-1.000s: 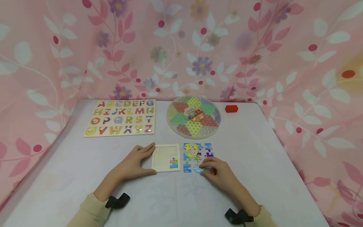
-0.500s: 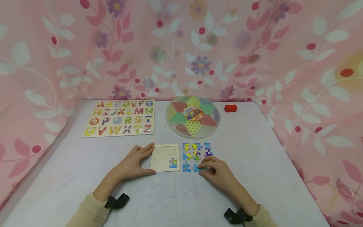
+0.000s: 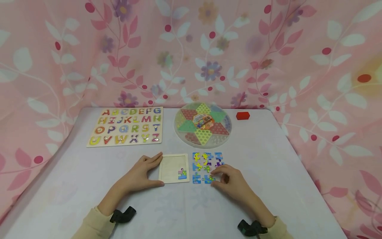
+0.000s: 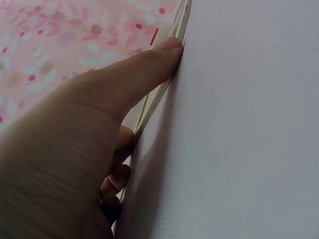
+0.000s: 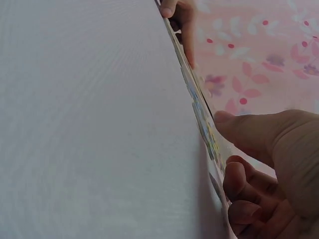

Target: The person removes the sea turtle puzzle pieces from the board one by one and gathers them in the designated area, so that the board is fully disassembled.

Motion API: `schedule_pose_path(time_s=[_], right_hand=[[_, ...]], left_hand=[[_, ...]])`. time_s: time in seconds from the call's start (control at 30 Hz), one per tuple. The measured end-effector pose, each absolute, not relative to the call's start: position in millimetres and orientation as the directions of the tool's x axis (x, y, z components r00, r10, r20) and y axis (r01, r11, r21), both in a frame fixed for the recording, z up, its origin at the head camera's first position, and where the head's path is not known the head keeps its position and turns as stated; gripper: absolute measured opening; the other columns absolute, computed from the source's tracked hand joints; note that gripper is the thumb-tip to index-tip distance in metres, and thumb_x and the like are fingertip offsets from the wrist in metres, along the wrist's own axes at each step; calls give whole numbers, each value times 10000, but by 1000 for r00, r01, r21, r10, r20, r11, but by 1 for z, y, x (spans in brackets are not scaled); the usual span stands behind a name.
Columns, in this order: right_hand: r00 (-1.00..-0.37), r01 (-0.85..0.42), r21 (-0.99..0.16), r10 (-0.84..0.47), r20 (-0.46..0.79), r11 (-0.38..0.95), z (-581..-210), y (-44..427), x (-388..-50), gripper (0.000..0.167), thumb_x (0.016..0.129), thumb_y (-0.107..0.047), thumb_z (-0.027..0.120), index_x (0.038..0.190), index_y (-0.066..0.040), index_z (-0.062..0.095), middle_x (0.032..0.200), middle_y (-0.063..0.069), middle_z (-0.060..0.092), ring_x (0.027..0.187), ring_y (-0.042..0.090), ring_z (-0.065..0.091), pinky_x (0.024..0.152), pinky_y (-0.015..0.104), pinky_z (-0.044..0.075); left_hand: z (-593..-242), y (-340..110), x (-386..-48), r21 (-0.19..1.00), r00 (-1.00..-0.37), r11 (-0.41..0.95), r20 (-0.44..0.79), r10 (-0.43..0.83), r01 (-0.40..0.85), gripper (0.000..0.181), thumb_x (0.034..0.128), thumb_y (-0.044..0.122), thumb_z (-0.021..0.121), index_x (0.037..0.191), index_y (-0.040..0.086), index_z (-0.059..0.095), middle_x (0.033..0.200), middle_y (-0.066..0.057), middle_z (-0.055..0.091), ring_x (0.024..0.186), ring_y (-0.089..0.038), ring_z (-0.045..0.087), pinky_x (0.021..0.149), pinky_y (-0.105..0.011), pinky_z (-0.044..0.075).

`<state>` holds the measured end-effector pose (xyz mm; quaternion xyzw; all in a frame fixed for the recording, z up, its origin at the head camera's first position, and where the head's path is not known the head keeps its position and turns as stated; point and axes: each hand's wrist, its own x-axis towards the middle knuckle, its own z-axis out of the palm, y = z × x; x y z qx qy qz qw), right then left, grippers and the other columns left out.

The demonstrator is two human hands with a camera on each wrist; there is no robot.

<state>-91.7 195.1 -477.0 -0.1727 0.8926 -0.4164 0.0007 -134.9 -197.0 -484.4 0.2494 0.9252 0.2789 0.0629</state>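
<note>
A shallow square puzzle tray (image 3: 174, 155) lies flat on the table with one jigsaw piece (image 3: 182, 174) in its lower right corner. My left hand (image 3: 135, 176) rests against its left side, thumb at the lower left corner and straight fingers at the upper left. Right of the tray lie several blue jigsaw pieces (image 3: 196, 178) with yellow and purple fish prints. Over their lower right, my right hand (image 3: 231, 181) has thumb and forefinger parted beside a blue-green piece (image 3: 208, 179). In the right wrist view, nothing shows between the thumb (image 5: 249, 130) and the bent fingers.
Behind the tray lie a wooden alphabet board (image 3: 126, 126) and a round, star-patterned Chinese checkers board (image 3: 203, 124). A red block (image 3: 243, 116) sits at the back right. The white tablecloth (image 3: 185, 212) meets a pink floral curtain (image 3: 191, 49) at the back.
My right thumb and forefinger have spread apart and shifted slightly right, showing more of the blue-green piece on the table. My left hand stays at the tray. The head view tilts slightly.
</note>
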Motion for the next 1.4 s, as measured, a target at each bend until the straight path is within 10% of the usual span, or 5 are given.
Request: schedule_pose_path(time_s=[0.4, 0.73, 1.4], right_hand=[[-889, -378, -765, -435, 142, 522, -455, 139, -115, 275, 892, -127, 868, 1121, -32, 748, 961, 55, 698, 706, 60, 536, 642, 231, 484], [-854, -368, -656, -519, -43, 659, -456, 99, -134, 328, 842, -278, 916, 1083, -111, 770, 860, -54, 621, 761, 80, 520, 702, 244, 451], [-854, -379, -650, -520, -30, 659, -459, 95, -139, 319, 802, -258, 949, 1016, -150, 737, 892, -26, 584, 818, 112, 502, 747, 275, 433]], left_hand=[[-488, -197, -137, 553, -870, 720, 19, 493, 420, 1077, 781, 634, 878, 1620, 116, 445, 1720, 35, 355, 1149, -118, 433, 961, -376, 460], [-490, -195, -135, 550, -870, 718, 33, 492, 427, 1052, 790, 608, 884, 1612, 109, 458, 1708, 30, 382, 1153, -126, 450, 983, -391, 464], [-485, -196, -135, 547, -870, 721, 30, 492, 426, 1053, 789, 611, 882, 1611, 107, 459, 1713, 36, 370, 1162, -117, 446, 990, -397, 462]])
